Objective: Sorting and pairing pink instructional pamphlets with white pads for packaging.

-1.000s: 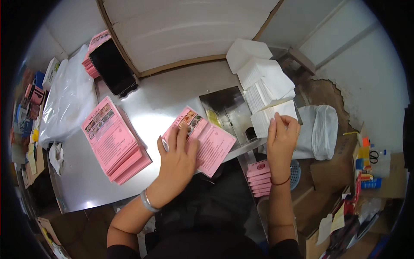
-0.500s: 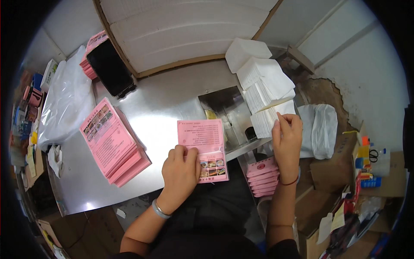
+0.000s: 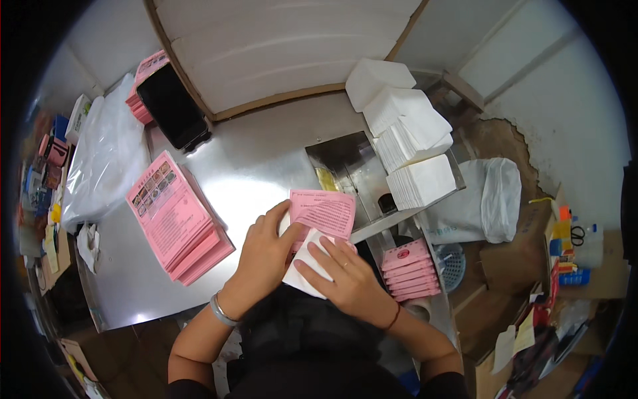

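Over the table's front edge my left hand [image 3: 262, 249] is closed on the left side of a pink printed packet [image 3: 325, 209], its thumb lying across the front. A folded white napkin [image 3: 300, 279] overlaps the packet's lower part. My right hand [image 3: 352, 279] holds that napkin from the right, fingers stretched across its face; their undersides are hidden. Whether the napkin's upper edge is inside the packet or only on it, I cannot tell. A stack of flat pink packets [image 3: 176, 219] lies to the left. Folded white napkins [image 3: 422, 183] stand in a row at the right.
A dark phone [image 3: 171, 106] leans by more pink packets [image 3: 141, 86] at the back left. Clear plastic [image 3: 100, 153] covers the table's left side. Plump pink packets [image 3: 409, 269] sit in a compartment at the lower right, near a white bag [image 3: 475, 203] and a blue strainer [image 3: 452, 266].
My right hand has come from the napkin row to the pink packet, bringing a napkin. The packet has shifted slightly, and my left hand has moved up its left side.
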Available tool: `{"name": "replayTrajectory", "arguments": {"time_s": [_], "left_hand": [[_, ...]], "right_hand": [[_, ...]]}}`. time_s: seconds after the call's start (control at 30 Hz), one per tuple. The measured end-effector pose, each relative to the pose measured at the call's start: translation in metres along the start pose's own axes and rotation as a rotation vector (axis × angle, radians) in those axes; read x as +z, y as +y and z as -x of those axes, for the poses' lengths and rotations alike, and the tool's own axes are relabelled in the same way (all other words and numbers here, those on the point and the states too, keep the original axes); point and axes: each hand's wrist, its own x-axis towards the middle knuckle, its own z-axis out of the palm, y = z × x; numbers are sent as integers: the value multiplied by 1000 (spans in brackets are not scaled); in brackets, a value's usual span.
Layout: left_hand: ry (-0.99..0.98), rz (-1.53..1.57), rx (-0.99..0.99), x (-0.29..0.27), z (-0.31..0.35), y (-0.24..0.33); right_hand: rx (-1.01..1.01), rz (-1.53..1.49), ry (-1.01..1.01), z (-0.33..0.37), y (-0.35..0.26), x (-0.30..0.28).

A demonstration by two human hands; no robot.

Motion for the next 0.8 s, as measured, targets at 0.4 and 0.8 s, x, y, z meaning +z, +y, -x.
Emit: {"name": "replayTrajectory", "arguments": {"time_s": [0.4,0.8], "left_hand": [[292,78,-117,-58,40,-13],[367,-501,-493,-78,66,-81]], "right_hand": [[464,144,-32,-46,95,6],[385,199,510,-37,59,-26]]}}
